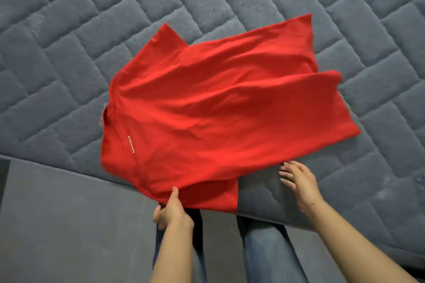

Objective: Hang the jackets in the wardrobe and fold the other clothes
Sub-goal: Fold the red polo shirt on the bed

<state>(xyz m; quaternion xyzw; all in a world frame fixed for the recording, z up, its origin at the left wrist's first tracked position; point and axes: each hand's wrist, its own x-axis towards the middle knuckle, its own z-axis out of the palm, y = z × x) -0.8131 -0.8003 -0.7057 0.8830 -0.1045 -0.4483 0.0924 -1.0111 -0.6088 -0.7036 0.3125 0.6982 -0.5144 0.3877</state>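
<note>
Red T-shirt [218,108] on mattress [69,30], left hand [172,211] pinching hem, right hand [299,181] released beside it

Red cotton t-shirt [220,108] spread rumpled on grey quilted mattress [69,37]. Near sleeve pinched by left hand [172,211]; right hand [299,181] open, fingertips by the hem.

Even, soft indoor light, moderately dim; no hard glare. Red T-shirt [220,110] saturated, highlights near clipping on raised folds, darker red in creases. Faint soft shadow under shirt's near hem at mattress [69,41] edge; deeper shade along bottom left corner. Wide-angle distortion bends quilted seams toward frame edges. Slight motion blur on right hand [299,181] fingers and shirt's far corner; left hand [172,211] sharper. Compression smear softens mattress texture; small logo lettering stays legible.
</note>
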